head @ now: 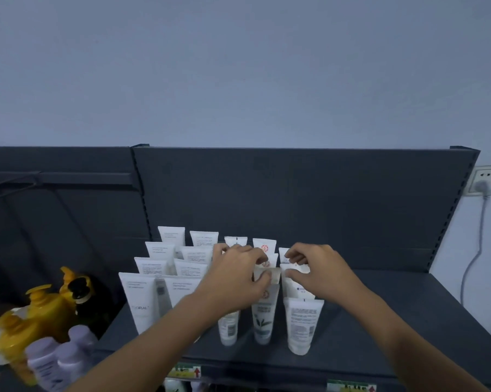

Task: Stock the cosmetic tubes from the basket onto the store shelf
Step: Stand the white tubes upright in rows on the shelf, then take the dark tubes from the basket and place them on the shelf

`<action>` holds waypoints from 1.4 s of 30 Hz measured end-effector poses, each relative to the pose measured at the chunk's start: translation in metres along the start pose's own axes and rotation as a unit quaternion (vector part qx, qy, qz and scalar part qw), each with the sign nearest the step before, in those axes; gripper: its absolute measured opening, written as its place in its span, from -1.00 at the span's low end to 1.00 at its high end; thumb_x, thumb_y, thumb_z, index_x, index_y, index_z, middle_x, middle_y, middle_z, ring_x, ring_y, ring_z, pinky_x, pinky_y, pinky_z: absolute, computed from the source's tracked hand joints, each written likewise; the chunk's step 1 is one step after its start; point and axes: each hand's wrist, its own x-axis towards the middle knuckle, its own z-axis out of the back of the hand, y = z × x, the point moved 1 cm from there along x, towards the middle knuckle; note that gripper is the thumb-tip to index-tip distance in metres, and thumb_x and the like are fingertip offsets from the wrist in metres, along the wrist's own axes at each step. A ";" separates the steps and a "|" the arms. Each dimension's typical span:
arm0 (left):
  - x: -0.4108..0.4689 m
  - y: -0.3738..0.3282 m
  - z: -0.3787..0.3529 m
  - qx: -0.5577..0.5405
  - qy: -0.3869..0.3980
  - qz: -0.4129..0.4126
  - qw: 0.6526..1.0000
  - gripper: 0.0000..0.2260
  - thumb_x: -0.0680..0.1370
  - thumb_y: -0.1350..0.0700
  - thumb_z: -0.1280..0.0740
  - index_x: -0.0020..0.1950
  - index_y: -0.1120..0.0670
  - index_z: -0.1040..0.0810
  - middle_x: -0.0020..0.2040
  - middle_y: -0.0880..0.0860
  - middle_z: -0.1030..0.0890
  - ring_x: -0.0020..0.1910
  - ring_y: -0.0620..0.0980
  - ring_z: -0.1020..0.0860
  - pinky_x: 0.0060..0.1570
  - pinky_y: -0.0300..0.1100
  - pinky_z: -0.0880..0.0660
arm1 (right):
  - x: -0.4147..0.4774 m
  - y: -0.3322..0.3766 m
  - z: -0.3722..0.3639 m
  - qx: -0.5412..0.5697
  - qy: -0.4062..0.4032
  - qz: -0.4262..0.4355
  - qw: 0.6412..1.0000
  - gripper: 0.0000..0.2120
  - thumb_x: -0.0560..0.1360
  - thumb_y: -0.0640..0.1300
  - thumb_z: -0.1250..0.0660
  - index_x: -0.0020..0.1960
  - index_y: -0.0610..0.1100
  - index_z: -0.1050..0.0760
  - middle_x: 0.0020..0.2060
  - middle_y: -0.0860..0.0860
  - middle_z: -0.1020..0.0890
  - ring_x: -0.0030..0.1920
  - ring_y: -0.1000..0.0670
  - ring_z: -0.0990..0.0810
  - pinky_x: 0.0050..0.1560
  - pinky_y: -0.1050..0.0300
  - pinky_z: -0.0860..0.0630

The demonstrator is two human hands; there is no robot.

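Our left hand (pixel 238 275) and right hand (pixel 315 267) each pinch a light, squashy tube's (pixel 267 274) stiff crimped top on the shelf (pixel 408 321)

The shelf (pixel 408 321) is looking dark grey all over, back panel (pixel 295 193) too, and the wall (pixel 238 66) is showing a flat blue-grey. The tubes (pixel 142 301) are all coming across white with tiny grey print; one (pixel 262 315) is wearing a teal leaf design, another (pixel 264 246) a red round emblem. Off to the side the pump bottles (pixel 43 309) are glowing bright yellow, and the small bottles (pixel 60 360) are showing pale lilac. The price tags (pixel 184 372) are looking green-yellow with red arrows.
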 end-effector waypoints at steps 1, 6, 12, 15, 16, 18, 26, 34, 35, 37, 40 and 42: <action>-0.004 0.007 0.006 -0.006 -0.003 0.000 1.000 -0.67 0.57 -0.20 -0.20 0.22 -0.11 -0.58 0.11 -0.18 -0.63 0.16 -0.17 -0.53 0.31 -0.10 -0.16 | -0.002 0.010 0.001 -0.007 -0.002 0.002 1.000 -0.71 0.44 0.12 -0.48 0.14 0.12 -0.58 0.01 0.23 -0.68 0.05 0.23 -0.63 0.11 0.12 -0.61; -0.036 0.051 0.038 -0.015 -0.004 -0.006 1.000 -0.67 0.56 -0.18 -0.22 0.22 -0.10 -0.60 0.13 -0.18 -0.64 0.19 -0.15 -0.53 0.33 -0.08 -0.22 | -0.020 0.072 -0.004 -0.030 -0.020 0.015 0.999 -0.60 0.47 0.11 -0.45 0.28 0.10 -0.52 0.11 0.22 -0.64 0.18 0.17 -0.59 0.17 0.05 -0.57; -0.098 0.131 0.081 -0.046 0.001 -0.015 0.999 -0.67 0.57 -0.13 -0.26 0.23 -0.04 -0.62 0.15 -0.15 -0.65 0.20 -0.11 -0.54 0.24 -0.13 -0.44 | -0.044 0.168 -0.035 -0.024 -0.023 0.035 0.999 -0.62 0.50 0.12 -0.43 0.28 0.10 -0.50 0.15 0.23 -0.61 0.20 0.17 -0.55 0.19 0.06 -0.54; -0.140 0.177 0.098 -0.044 0.026 -0.007 0.999 -0.65 0.56 -0.17 -0.23 0.24 -0.06 -0.59 0.15 -0.19 -0.63 0.17 -0.15 -0.54 0.14 -0.11 -0.53 | -0.055 0.218 -0.063 -0.017 -0.001 0.040 0.999 -0.61 0.51 0.13 -0.42 0.30 0.11 -0.49 0.14 0.24 -0.61 0.18 0.20 -0.54 0.19 0.09 -0.55; -0.156 0.192 0.103 -0.040 0.040 -0.004 0.998 -0.65 0.56 -0.18 -0.23 0.24 -0.06 -0.59 0.14 -0.18 -0.62 0.15 -0.15 -0.55 0.11 -0.10 -0.55 | -0.058 0.235 -0.074 -0.013 0.009 0.040 0.999 -0.60 0.51 0.13 -0.43 0.31 0.11 -0.49 0.14 0.23 -0.61 0.17 0.20 -0.55 0.19 0.10 -0.55; -0.185 0.222 0.113 -0.035 0.064 -0.001 0.997 -0.61 0.54 -0.21 -0.20 0.22 -0.05 -0.59 0.10 -0.16 -0.63 0.07 -0.14 -0.59 0.02 -0.10 -0.58 | -0.063 0.268 -0.099 -0.007 0.032 0.046 0.998 -0.58 0.52 0.13 -0.43 0.34 0.10 -0.48 0.16 0.21 -0.60 0.16 0.19 -0.55 0.20 0.10 -0.56; -0.300 0.316 0.109 -0.044 0.161 0.047 0.985 -0.68 0.56 -0.15 -0.26 0.22 -0.04 -0.58 0.09 -0.09 -0.64 0.02 -0.05 -0.61 -0.10 -0.01 -0.59 | -0.102 0.345 -0.210 0.036 0.112 0.057 0.991 -0.58 0.50 0.12 -0.47 0.31 0.07 -0.52 0.14 0.20 -0.61 0.14 0.17 -0.59 0.13 0.13 -0.57; -0.388 0.357 0.027 -0.076 0.282 0.111 0.950 -0.74 0.58 -0.11 -0.31 0.22 -0.06 -0.56 0.04 -0.04 -0.65 -0.04 0.03 -0.62 -0.12 -0.03 -0.58 | -0.150 0.350 -0.326 0.023 0.210 0.046 0.976 -0.56 0.56 0.14 -0.37 0.40 0.09 -0.43 0.23 0.17 -0.55 0.22 0.13 -0.54 0.14 0.11 -0.57; -0.398 0.359 0.013 -0.080 0.292 0.116 0.946 -0.74 0.56 -0.10 -0.29 0.21 -0.07 -0.55 0.07 -0.04 -0.64 -0.02 0.04 -0.62 -0.10 -0.03 -0.58 | -0.155 0.346 -0.342 0.021 0.227 0.041 0.973 -0.57 0.57 0.15 -0.36 0.40 0.11 -0.42 0.24 0.19 -0.54 0.23 0.14 -0.54 0.14 0.12 -0.56; -0.419 0.364 -0.019 -0.087 0.314 0.124 0.937 -0.77 0.55 -0.06 -0.26 0.18 -0.07 -0.54 0.10 -0.03 -0.62 0.01 0.07 -0.61 -0.08 -0.03 -0.57 | -0.167 0.335 -0.376 0.030 0.251 0.028 0.967 -0.60 0.57 0.15 -0.34 0.38 0.13 -0.42 0.22 0.21 -0.53 0.22 0.13 -0.54 0.10 0.13 -0.56; -0.449 0.372 -0.078 -0.082 0.337 0.136 0.928 -0.84 0.60 0.03 -0.27 0.16 -0.04 -0.52 0.17 0.05 -0.59 0.02 0.11 -0.60 -0.13 -0.10 -0.51 | -0.184 0.316 -0.432 0.033 0.265 0.005 0.964 -0.63 0.57 0.12 -0.35 0.35 0.12 -0.45 0.20 0.21 -0.53 0.19 0.13 -0.56 0.04 0.17 -0.54; -0.466 0.378 -0.120 -0.072 0.357 0.153 0.918 -0.72 0.60 0.09 -0.26 0.31 -0.04 -0.51 0.27 0.06 -0.56 0.09 0.13 -0.60 -0.07 -0.09 -0.52 | -0.196 0.301 -0.473 0.037 0.273 -0.014 0.961 -0.62 0.58 0.11 -0.35 0.36 0.11 -0.45 0.22 0.21 -0.54 0.19 0.14 -0.57 0.05 0.18 -0.55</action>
